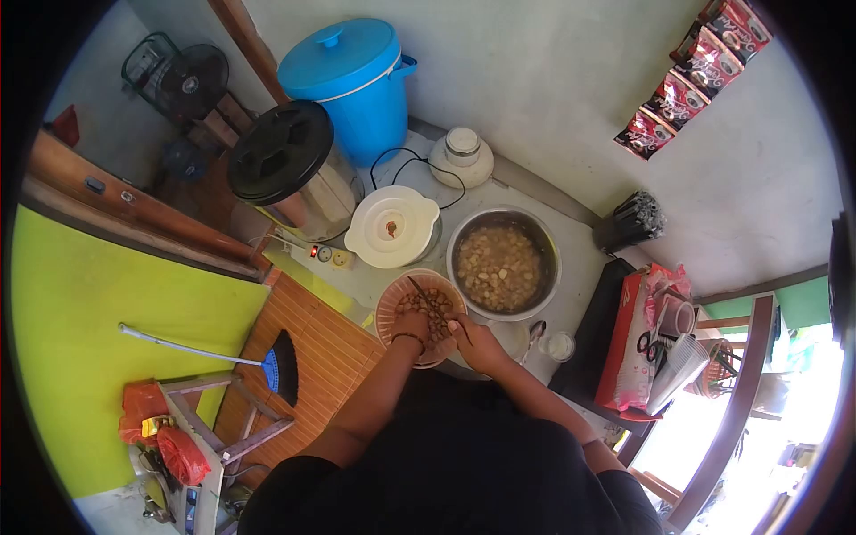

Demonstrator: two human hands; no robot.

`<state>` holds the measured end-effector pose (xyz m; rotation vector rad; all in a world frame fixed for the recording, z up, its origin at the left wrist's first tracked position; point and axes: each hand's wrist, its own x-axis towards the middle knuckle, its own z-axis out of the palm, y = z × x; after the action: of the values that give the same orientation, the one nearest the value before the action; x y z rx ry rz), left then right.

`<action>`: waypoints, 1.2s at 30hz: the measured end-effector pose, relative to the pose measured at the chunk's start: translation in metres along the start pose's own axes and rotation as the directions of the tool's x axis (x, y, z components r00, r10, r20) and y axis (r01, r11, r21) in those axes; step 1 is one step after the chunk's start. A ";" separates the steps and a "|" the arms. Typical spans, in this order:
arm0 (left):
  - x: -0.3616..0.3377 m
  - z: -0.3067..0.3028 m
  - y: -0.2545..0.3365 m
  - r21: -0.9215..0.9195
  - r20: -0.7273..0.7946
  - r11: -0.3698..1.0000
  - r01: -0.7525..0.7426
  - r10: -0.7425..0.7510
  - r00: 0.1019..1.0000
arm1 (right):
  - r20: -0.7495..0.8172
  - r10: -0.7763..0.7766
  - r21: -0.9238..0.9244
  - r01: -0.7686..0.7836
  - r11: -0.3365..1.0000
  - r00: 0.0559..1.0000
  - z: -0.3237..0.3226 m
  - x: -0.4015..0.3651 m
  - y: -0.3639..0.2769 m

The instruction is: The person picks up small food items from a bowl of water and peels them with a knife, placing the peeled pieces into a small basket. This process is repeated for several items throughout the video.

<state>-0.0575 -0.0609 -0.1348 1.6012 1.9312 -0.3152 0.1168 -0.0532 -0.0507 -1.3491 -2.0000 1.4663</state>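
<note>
right hand (480, 346): my grip clamped on knife (428, 299) | blade slants away-left over basket (383, 314) | left hand (412, 325) (grip I cannot tell) nearer pieces (407, 303)

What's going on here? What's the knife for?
A person is working over a pink basket full of small brown pieces. The right hand grips a knife, with its blade over the basket. The left hand rests on the pieces in the basket; whether it holds one is hard to tell. Beside the basket stands a metal bowl filled with pale pieces.
</note>
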 end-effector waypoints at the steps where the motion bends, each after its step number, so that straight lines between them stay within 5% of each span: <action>1: 0.001 0.003 0.003 0.053 -0.047 0.999 0.014 -0.011 0.999 | -0.005 -0.002 0.006 0.002 1.000 1.000 0.000 -0.001 -0.001; 4: -0.001 -0.009 0.003 -0.002 0.025 1.000 0.025 -0.025 0.999 | -0.049 -0.033 0.023 0.035 0.999 0.998 -0.006 -0.005 -0.001; 7: -0.007 -0.015 -0.007 -0.116 -0.061 0.983 -0.141 0.134 0.989 | -0.074 0.021 0.080 -0.015 0.997 0.997 -0.013 -0.007 0.000; 11: -0.018 -0.044 -0.012 -0.544 -0.022 0.831 -0.116 0.124 0.992 | -0.059 0.149 0.175 -0.137 0.975 0.987 -0.028 -0.012 -0.006; 13: -0.015 -0.040 -0.016 -0.722 -0.091 0.667 -0.185 0.173 0.981 | -0.058 0.157 0.199 -0.143 0.970 0.986 -0.031 -0.012 -0.001; 16: -0.033 -0.061 0.010 -0.972 -0.217 0.022 -0.232 0.271 0.938 | -0.093 0.062 0.209 -0.041 0.977 0.994 -0.032 -0.013 -0.001; 19: -0.044 -0.067 0.042 -0.931 -0.362 -0.126 -0.343 0.190 0.913 | -0.228 -0.056 0.279 0.120 0.953 0.972 -0.033 -0.014 -0.004; 28: -0.042 -0.077 0.084 -0.882 -0.470 -0.143 -0.449 0.192 0.862 | -0.330 -0.042 0.083 0.073 0.994 0.943 -0.067 -0.024 -0.024; 31: -0.041 -0.078 0.092 -0.874 -0.469 0.004 -0.486 0.251 0.847 | -0.418 -0.060 -0.065 0.036 0.997 0.906 -0.068 -0.020 -0.016; 34: -0.037 -0.075 0.099 -0.917 -0.397 -0.081 -0.390 0.277 0.875 | -0.464 -0.022 -0.114 -0.035 0.993 0.886 -0.070 -0.012 -0.011; 36: -0.036 -0.073 0.104 -0.916 -0.398 -0.068 -0.395 0.270 0.877 | -0.431 0.148 0.155 -0.089 0.984 0.890 -0.068 0.000 0.004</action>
<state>0.0229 -0.0254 -0.0360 0.8893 1.0222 1.2005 0.1670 -0.0143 -0.0249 -1.5992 -1.5306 1.1772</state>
